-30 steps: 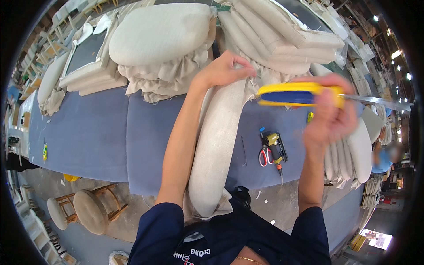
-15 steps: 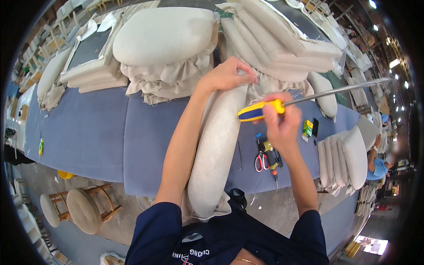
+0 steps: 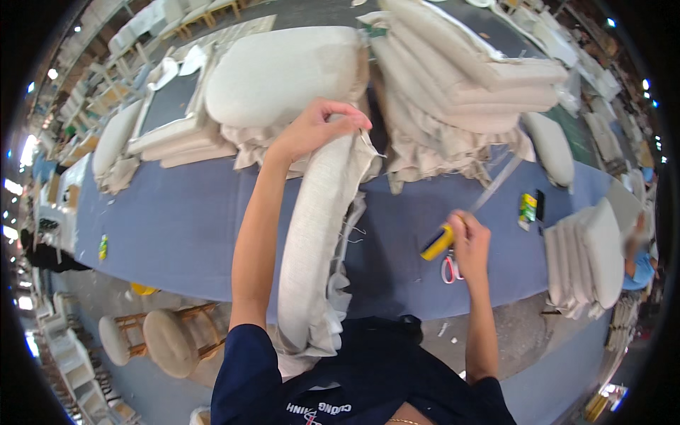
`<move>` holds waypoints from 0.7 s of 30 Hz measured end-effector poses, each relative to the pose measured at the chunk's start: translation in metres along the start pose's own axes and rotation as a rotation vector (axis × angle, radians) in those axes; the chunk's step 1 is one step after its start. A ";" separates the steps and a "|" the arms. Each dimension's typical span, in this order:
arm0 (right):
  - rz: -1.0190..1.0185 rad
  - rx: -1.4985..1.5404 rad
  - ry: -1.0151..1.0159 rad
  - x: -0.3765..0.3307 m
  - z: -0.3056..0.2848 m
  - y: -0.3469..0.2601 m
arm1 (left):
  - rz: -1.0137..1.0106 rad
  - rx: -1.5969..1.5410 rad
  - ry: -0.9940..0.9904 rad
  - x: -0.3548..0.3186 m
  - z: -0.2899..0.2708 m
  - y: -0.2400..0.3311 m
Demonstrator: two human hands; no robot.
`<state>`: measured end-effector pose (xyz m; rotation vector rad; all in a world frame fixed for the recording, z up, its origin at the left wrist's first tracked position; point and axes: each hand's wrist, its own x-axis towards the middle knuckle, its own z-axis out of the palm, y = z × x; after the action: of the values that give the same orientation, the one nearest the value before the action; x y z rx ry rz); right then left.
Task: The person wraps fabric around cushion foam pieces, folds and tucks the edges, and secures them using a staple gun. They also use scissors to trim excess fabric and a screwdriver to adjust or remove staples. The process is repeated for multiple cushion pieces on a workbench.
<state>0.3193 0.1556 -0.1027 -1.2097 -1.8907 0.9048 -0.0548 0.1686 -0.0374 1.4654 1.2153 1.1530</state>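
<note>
A beige upholstered seat cushion (image 3: 303,241) stands on edge in front of me, its loose, frayed fabric edge facing right. My left hand (image 3: 322,129) pinches the cover at the cushion's far top end, fingers closed. To the right, over the blue-grey table (image 3: 163,219), my right hand (image 3: 470,244) is closed around a screwdriver (image 3: 436,243) with a yellow and blue handle. Its long metal shaft points away to the far right, blurred by motion. Red-handled scissors (image 3: 448,270) lie just under this hand, partly hidden by it.
Stacked beige cushions (image 3: 283,71) and a second pile (image 3: 453,85) line the table's far side. At the right stand more cushions (image 3: 584,255) on edge, near a yellow-green box (image 3: 527,209). Round-seated stools (image 3: 172,343) are on the floor at left. A person (image 3: 639,265) is at far right.
The cushion has tipped left and turned, so its frayed edge now shows. My left hand has moved left with it. My right hand has lowered the screwdriver, away from the cushion.
</note>
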 end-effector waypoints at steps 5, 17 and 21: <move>0.296 -0.095 -0.074 -0.108 -0.004 0.123 | -0.142 0.151 0.353 -0.092 -0.039 0.003; 0.357 -0.460 -0.281 -0.156 0.059 0.223 | -0.478 0.729 0.683 -0.246 -0.062 -0.015; 0.335 -0.366 -0.202 -0.136 0.052 0.235 | -0.381 0.956 0.600 -0.211 -0.033 0.003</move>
<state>0.4208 0.0946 -0.3527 -1.7511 -2.1154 0.9046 -0.1055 -0.0382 -0.0526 1.4318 2.5825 0.7683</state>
